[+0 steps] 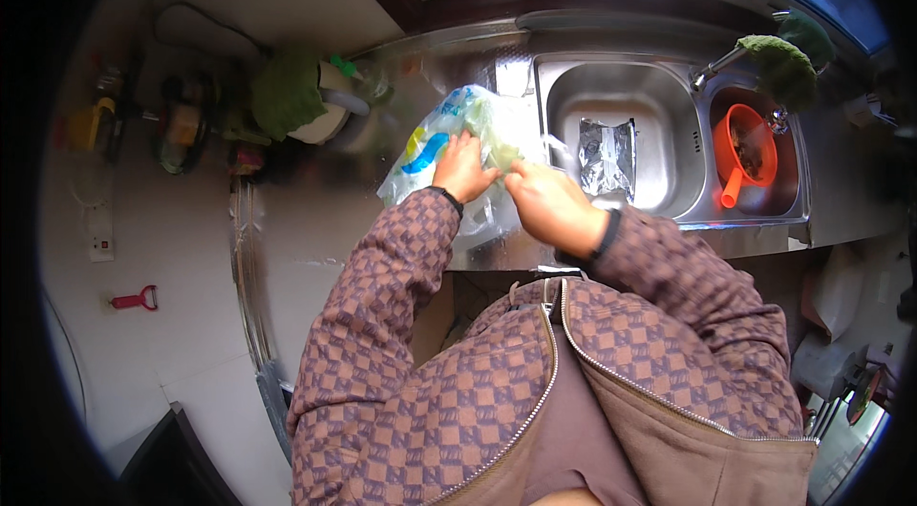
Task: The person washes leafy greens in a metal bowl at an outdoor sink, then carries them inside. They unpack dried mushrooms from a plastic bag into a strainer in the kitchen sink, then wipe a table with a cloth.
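A thin plastic bag (433, 137) with blue and yellow print lies on the metal counter left of the sink. Pale green contents (501, 148) show through or at its opening; I cannot tell what they are. My left hand (464, 169) rests on the bag with its fingers stretched out and the thumb apart. Close beside it, my right hand (551, 202) has its fingers curled on the bag's right side. The thumb and fingertips look pinched on the plastic, partly hidden from view.
Right of the bag is a steel sink basin (666, 148) holding a silver-and-black plastic packet (607, 156). An orange strainer with a handle (745, 148) sits in the smaller basin, under a faucet (777, 121). Green cloth (286, 94) covers an appliance at left. A red peeler (136, 298) hangs on the wall.
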`<action>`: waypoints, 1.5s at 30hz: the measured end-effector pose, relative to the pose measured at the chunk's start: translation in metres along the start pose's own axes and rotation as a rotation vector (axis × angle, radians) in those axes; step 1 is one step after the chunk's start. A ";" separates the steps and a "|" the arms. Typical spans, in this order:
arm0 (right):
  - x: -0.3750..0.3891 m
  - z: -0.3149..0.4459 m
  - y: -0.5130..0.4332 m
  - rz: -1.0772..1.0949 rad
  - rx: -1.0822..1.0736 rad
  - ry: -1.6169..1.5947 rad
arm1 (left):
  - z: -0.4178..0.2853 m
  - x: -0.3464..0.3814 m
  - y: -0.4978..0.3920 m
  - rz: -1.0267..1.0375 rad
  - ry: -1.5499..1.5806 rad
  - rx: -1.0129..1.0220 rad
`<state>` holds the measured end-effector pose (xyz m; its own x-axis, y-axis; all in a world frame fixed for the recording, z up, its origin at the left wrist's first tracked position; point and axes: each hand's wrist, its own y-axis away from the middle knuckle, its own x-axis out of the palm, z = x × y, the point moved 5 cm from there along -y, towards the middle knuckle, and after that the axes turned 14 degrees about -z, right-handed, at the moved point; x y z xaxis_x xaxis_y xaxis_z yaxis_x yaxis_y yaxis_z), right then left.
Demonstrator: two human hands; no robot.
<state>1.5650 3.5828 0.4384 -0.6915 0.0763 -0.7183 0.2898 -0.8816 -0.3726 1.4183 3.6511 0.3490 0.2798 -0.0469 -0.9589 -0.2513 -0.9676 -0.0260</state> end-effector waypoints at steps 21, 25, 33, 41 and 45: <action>0.138 -0.056 -0.084 -0.089 -0.363 0.184 | -0.002 -0.036 0.032 -0.451 0.783 0.158; 0.159 -0.094 -0.108 0.199 0.314 -0.284 | 0.011 -0.023 0.065 -0.206 0.576 0.093; 0.100 -0.066 -0.035 0.207 -0.243 0.418 | 0.027 0.020 0.071 -0.049 0.205 0.203; 0.006 -0.072 0.024 0.582 -0.518 0.694 | 0.020 0.017 0.068 0.012 0.005 0.222; -0.043 -0.050 -0.004 -0.037 -0.490 0.160 | 0.015 0.019 0.071 0.050 -0.118 0.249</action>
<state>1.6267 3.6066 0.4417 -0.6087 0.2075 -0.7658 0.5695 -0.5577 -0.6038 1.3919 3.5856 0.3252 0.1548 -0.0499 -0.9867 -0.4858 -0.8735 -0.0321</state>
